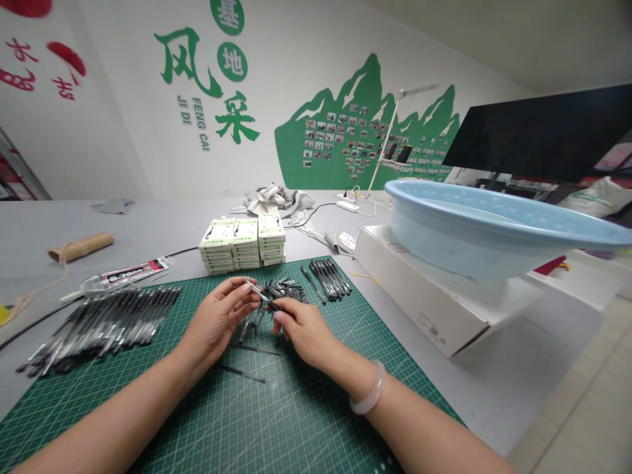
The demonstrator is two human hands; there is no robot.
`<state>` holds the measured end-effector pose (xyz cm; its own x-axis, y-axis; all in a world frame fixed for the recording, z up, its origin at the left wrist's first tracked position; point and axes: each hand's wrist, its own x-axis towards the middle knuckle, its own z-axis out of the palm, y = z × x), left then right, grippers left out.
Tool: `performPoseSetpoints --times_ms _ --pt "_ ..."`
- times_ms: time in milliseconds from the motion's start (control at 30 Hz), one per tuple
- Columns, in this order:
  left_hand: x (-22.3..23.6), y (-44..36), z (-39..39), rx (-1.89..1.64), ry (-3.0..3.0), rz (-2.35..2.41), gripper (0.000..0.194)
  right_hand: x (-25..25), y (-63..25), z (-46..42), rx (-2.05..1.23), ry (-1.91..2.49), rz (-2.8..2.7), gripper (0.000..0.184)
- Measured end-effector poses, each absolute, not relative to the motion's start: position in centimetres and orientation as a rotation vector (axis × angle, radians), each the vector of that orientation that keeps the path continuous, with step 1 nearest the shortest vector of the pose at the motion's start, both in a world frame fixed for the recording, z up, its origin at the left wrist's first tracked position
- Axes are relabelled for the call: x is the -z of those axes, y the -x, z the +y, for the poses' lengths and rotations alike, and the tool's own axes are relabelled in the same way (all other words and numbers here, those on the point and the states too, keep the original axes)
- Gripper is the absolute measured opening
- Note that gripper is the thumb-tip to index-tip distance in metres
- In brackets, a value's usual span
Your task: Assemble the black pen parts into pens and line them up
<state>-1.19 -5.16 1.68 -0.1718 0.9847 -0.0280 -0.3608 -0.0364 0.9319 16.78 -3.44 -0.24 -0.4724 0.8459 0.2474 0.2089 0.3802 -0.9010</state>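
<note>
Between my two hands, above the green cutting mat (306, 408), is a pen (261, 294) with a clear barrel and a black end. My left hand (220, 313) pinches its upper left end. My right hand (303, 326) grips the black lower end. Behind the hands lies a pile of small black and clear pen parts (286, 289), partly hidden by my fingers. Two thin dark refills (241, 374) rest on the mat below my left hand. A row of capped pens (330, 280) lies right of the pile.
Many pens (108, 326) lie side by side at the left. Stacked small boxes (241, 243) stand behind the mat. On the right, a blue basin (444, 230) sits on a white carton (429, 296). A bamboo tube (81, 247), a plastic packet (123, 273) and a power strip (347, 205) are farther back.
</note>
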Motion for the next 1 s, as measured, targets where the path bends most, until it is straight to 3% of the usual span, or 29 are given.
performPoseSetpoints --times_ms 333,600,867,1000 --pt "-1.66 1.24 -5.55 -1.489 -1.246 1.167 0.027 -0.36 -16.61 -3.69 -1.207 0.944 -1.85 0.019" --pt "-1.27 0.91 -5.75 -1.437 -1.223 1.129 0.025 -0.08 -16.53 -3.63 -1.301 0.901 -1.783 0.02" --pt "-1.5 1.0 -5.76 -1.408 -1.163 1.104 0.024 -0.23 -16.4 -3.78 -1.719 0.827 -1.554 0.02" --pt "-1.6 1.25 -5.32 -1.439 -1.07 1.102 0.024 -0.29 -16.48 -3.61 -1.766 0.8 -1.493 0.021"
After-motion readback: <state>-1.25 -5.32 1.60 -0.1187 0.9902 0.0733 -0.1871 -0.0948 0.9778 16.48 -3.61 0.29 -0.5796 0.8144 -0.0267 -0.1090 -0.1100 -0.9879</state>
